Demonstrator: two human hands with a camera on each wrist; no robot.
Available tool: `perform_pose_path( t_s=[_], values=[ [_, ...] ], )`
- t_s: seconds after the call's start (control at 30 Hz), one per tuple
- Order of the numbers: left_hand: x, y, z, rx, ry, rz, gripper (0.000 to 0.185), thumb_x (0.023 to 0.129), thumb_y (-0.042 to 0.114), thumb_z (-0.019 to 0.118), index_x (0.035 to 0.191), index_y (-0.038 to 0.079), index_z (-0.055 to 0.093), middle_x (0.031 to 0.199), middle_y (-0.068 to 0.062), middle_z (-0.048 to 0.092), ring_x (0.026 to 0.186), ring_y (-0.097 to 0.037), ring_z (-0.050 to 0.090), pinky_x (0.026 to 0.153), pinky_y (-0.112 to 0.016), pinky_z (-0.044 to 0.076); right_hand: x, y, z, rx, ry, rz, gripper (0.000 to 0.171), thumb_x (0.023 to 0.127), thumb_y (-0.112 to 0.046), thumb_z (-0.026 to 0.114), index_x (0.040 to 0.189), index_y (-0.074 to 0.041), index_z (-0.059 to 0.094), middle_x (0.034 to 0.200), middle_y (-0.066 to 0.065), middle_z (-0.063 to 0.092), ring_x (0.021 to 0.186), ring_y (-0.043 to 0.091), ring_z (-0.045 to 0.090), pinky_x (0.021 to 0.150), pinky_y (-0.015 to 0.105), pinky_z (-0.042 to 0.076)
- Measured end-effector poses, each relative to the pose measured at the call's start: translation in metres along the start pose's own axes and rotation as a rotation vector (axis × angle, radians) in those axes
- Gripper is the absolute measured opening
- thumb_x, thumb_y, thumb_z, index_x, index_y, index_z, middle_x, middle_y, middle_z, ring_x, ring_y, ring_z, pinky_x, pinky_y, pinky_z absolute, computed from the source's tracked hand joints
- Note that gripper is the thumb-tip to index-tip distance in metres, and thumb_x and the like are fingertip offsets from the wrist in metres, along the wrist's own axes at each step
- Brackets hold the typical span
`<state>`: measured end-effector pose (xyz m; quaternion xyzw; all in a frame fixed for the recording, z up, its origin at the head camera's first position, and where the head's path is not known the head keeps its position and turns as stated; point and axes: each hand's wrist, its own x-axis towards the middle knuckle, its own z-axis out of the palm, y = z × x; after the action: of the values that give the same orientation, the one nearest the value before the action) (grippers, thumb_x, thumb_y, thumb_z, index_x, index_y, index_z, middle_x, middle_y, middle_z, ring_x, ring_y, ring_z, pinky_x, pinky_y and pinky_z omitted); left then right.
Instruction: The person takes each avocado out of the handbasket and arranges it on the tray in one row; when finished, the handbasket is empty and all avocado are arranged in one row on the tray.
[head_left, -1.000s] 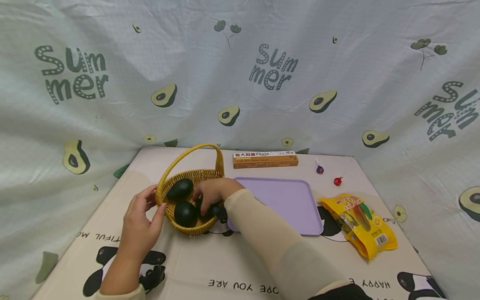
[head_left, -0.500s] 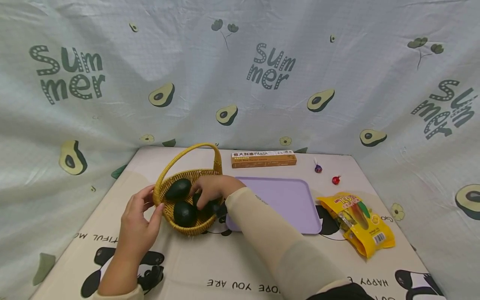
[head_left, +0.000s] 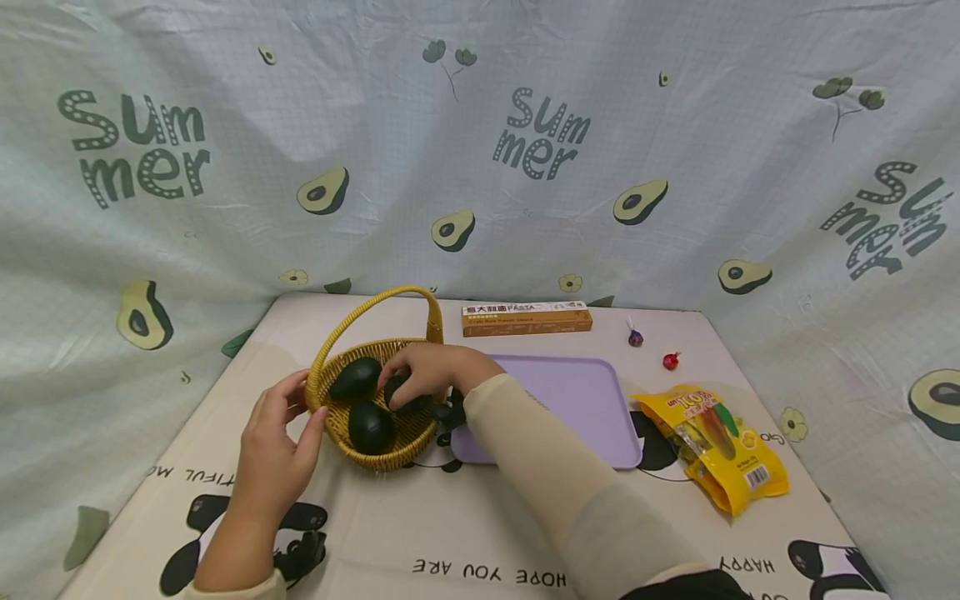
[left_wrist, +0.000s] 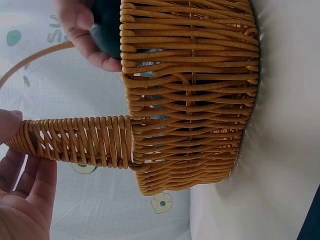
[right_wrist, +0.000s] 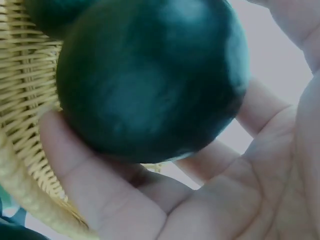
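Since the earlier frame the right hand (head_left: 431,372) has risen a little inside the woven basket (head_left: 410,446), bringing the avocado (head_left: 405,395) it grasps up off the basket floor; the left hand (head_left: 281,446) has stayed at the basket's near rim.

From the head camera, the basket stands on the printed table cloth (head_left: 420,533), just left of a lilac tray (head_left: 577,400) and touching or nearly touching its corner. Two more avocados lie in it, one toward the back left (head_left: 355,377) and one toward the front (head_left: 371,426). The right hand's fingers curl over the third fruit on the basket's right side. The left hand, fingers bent, has its fingertips and thumb at the rim where the handle (head_left: 367,310) joins. Behind the tray lies a long orange pasta box (head_left: 527,318); two small wrapped sweets (head_left: 671,360) sit to its right, and a yellow snack bag (head_left: 723,450) lies right of the tray.

From the left wrist camera, the basket wall (left_wrist: 190,95) fills the picture. The left hand's thumb and fingers (left_wrist: 25,200) pinch the wrapped handle base (left_wrist: 75,141). Beyond the rim, the other hand's fingers (left_wrist: 82,30) wrap the dark fruit (left_wrist: 106,25).

From the right wrist camera, the avocado (right_wrist: 150,75) sits in the curled fingers and palm (right_wrist: 210,200), above the basket weave (right_wrist: 25,100).
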<state>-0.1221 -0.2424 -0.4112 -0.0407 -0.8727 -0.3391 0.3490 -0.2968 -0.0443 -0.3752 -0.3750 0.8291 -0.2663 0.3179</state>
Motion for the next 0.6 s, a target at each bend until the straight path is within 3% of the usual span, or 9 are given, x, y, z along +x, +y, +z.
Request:
perform_pose_path(
  t_s=[0.2,0.4,0.6],
  values=[
    [0.000,0.002,-0.001,0.003,0.001,-0.003,0.060,0.089,-0.006,0.073,0.144,0.004,0.050,0.123,-0.019,0.060,0.114,-0.032,0.064,0.099,0.005,0.030,-0.010,-0.002,-0.006,0.028,0.026,-0.001,0.057,0.086,-0.019,0.080,0.139,-0.017,0.059,0.141,0.003,0.051,0.102,0.020,0.063,0.081,0.046,0.064],
    [0.000,0.003,-0.002,0.007,0.001,-0.004,0.061,0.089,-0.006,0.073,0.144,0.004,0.049,0.123,-0.019,0.060,0.113,-0.032,0.064,0.099,0.005,0.030,-0.021,-0.004,-0.013,-0.137,0.112,-0.062,0.052,0.086,-0.030,0.080,0.136,-0.028,0.064,0.140,-0.004,0.057,0.118,0.014,0.056,0.099,0.037,0.054],
    [0.000,0.003,-0.001,0.011,-0.002,-0.010,0.061,0.090,-0.006,0.073,0.145,0.003,0.049,0.124,-0.019,0.059,0.114,-0.032,0.064,0.100,0.005,0.030,-0.030,-0.001,-0.018,-0.145,0.144,-0.069,0.048,0.083,-0.031,0.083,0.127,-0.030,0.066,0.130,-0.007,0.061,0.114,0.012,0.057,0.096,0.030,0.053]
  ],
)
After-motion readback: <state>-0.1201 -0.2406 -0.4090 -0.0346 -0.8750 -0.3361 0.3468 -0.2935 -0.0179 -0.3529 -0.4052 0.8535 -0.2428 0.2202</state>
